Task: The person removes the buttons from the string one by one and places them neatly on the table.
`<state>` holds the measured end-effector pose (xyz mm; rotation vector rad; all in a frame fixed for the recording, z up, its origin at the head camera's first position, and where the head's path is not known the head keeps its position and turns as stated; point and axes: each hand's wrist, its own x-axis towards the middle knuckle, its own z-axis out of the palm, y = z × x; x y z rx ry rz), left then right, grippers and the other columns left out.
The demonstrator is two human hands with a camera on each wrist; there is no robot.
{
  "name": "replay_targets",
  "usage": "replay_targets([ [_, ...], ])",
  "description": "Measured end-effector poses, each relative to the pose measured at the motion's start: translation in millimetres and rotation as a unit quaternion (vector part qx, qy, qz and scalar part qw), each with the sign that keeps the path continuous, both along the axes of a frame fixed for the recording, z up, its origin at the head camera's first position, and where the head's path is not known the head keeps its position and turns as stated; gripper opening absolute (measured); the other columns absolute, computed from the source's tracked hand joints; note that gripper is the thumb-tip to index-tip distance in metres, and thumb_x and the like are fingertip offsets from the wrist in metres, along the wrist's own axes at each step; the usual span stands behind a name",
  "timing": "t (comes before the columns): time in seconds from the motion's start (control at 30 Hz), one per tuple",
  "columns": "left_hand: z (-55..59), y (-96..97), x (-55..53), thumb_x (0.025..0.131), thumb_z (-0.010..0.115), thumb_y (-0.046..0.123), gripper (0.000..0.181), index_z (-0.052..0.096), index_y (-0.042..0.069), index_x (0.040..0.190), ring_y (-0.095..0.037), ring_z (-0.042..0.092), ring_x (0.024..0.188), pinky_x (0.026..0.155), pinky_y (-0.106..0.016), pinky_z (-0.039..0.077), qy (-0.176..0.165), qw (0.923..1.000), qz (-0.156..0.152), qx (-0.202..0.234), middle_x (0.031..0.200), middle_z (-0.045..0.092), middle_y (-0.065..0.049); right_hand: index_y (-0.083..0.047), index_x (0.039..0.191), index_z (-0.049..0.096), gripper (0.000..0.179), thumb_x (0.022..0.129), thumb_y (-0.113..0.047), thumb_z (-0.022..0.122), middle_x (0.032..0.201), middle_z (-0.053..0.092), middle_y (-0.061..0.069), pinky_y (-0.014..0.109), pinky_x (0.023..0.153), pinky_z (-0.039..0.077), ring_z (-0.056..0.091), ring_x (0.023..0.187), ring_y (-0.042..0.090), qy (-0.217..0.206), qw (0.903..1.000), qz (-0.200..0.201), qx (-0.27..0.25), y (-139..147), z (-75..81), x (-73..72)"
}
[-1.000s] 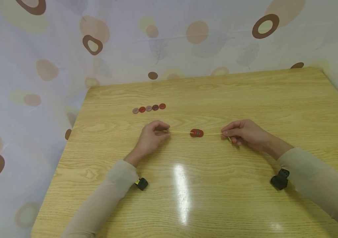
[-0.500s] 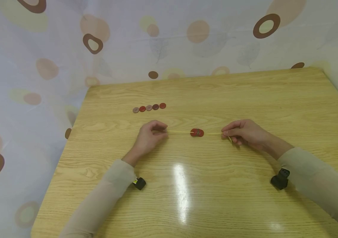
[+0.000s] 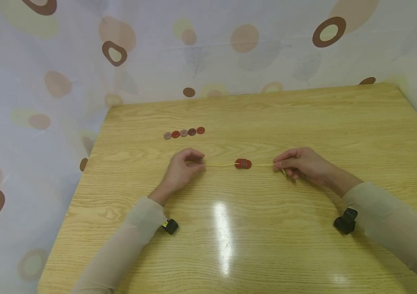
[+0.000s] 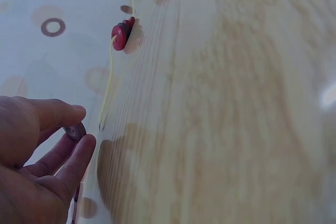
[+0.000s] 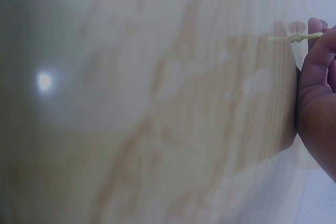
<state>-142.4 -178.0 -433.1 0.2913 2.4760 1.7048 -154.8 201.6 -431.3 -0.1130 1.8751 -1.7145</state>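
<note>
A yellow string runs between my hands, threaded through several red and dark buttons bunched together. My left hand pinches a dark greyish button between thumb and fingers, shown in the left wrist view. Beside that hand the string's free end hangs near the fingertips, apparently apart from them. My right hand pinches the other end of the string, a short tail hanging below the fingers. A knot in the string shows in the right wrist view, just beyond the fingertips.
A row of several loose buttons, red, pinkish and dark, lies on the wooden table beyond my left hand. A patterned curtain hangs behind the table and along its left side.
My left hand has drifted slightly left. The string on its side has gone from taut to slack and dropped lower at the fingertips. My right hand and the strung buttons have stayed put.
</note>
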Motion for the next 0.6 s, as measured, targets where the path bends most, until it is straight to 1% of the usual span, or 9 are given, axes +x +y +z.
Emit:
replay_targets([
  [0.1,0.7,-0.8,-1.1,0.087,0.073,-0.007,0.027,0.067,-0.004,0.113,-0.026,0.064,0.101,0.090,-0.034,0.055,0.001,1.0000,0.003,-0.005,0.106,0.067,-0.014,0.008,0.119,0.066,0.026,0.099,-0.008,0.064,0.099,0.075,0.009,0.020,0.053,0.048,0.053,0.062,0.009,0.004,1.0000,0.001,0.003,1,-0.7,-0.5],
  [0.2,1.6,-1.6,-4.6,0.088,0.073,-0.006,0.027,0.067,-0.002,0.114,-0.024,0.063,0.102,0.090,-0.033,0.055,0.006,0.9999,0.007,-0.011,0.108,0.067,-0.011,0.009,0.120,0.065,0.027,0.100,-0.008,0.063,0.099,0.075,0.009,0.020,0.053,0.048,0.053,0.062,0.008,0.007,1.0000,0.003,0.003,1,-1.7,-1.0],
  [0.3,4.0,-0.4,-11.5,0.089,0.073,-0.005,0.027,0.068,-0.002,0.114,-0.023,0.063,0.103,0.090,-0.032,0.055,0.022,0.9995,0.007,-0.019,0.110,0.066,-0.010,0.010,0.121,0.064,0.027,0.100,-0.008,0.063,0.099,0.075,0.009,0.020,0.053,0.048,0.054,0.062,0.008,0.007,1.0000,0.004,0.003,2,-2.5,-1.5],
  [0.4,8.1,3.3,-22.4,0.090,0.073,-0.002,0.026,0.069,-0.002,0.116,-0.022,0.063,0.103,0.091,-0.033,0.055,0.038,0.9986,0.000,-0.035,0.108,0.068,-0.009,0.009,0.120,0.065,0.027,0.099,-0.008,0.063,0.099,0.075,0.010,0.020,0.053,0.048,0.054,0.062,0.008,0.008,1.0000,0.004,0.002,2,-1.6,-1.0],
  [0.47,11.7,7.0,-30.8,0.092,0.072,0.001,0.026,0.069,-0.001,0.117,-0.022,0.062,0.105,0.091,-0.034,0.054,0.052,0.9965,-0.012,-0.064,0.109,0.068,-0.007,0.009,0.119,0.065,0.027,0.099,-0.008,0.064,0.099,0.075,0.010,0.020,0.053,0.048,0.054,0.062,0.008,0.010,0.9999,0.003,0.002,1,-0.7,-0.4],
  [0.5,13.7,9.3,-35.0,0.093,0.071,0.003,0.025,0.069,0.000,0.118,-0.021,0.061,0.105,0.092,-0.034,0.053,0.062,0.9942,-0.020,-0.086,0.109,0.068,-0.006,0.009,0.119,0.065,0.026,0.099,-0.008,0.064,0.099,0.075,0.010,0.020,0.053,0.048,0.054,0.062,0.008,0.010,0.9999,0.004,0.001,1,-0.3,-0.1],
  [0.57,16.7,14.2,-43.7,0.095,0.070,0.007,0.024,0.071,0.003,0.118,-0.020,0.060,0.107,0.096,-0.037,0.050,0.088,0.9851,-0.035,-0.143,0.109,0.068,-0.003,0.008,0.119,0.065,0.026,0.099,-0.008,0.064,0.099,0.075,0.010,0.020,0.053,0.048,0.054,0.062,0.008,0.008,1.0000,0.004,-0.002,0,0.0,0.3],
  [0.6,18.1,17.0,-48.0,0.096,0.070,0.009,0.023,0.072,0.005,0.118,-0.020,0.059,0.107,0.098,-0.038,0.049,0.101,0.9786,-0.041,-0.174,0.109,0.067,-0.002,0.008,0.119,0.065,0.026,0.099,-0.008,0.064,0.099,0.075,0.010,0.020,0.053,0.048,0.054,0.062,0.008,0.007,1.0000,0.005,-0.003,0,0.1,0.6],
])
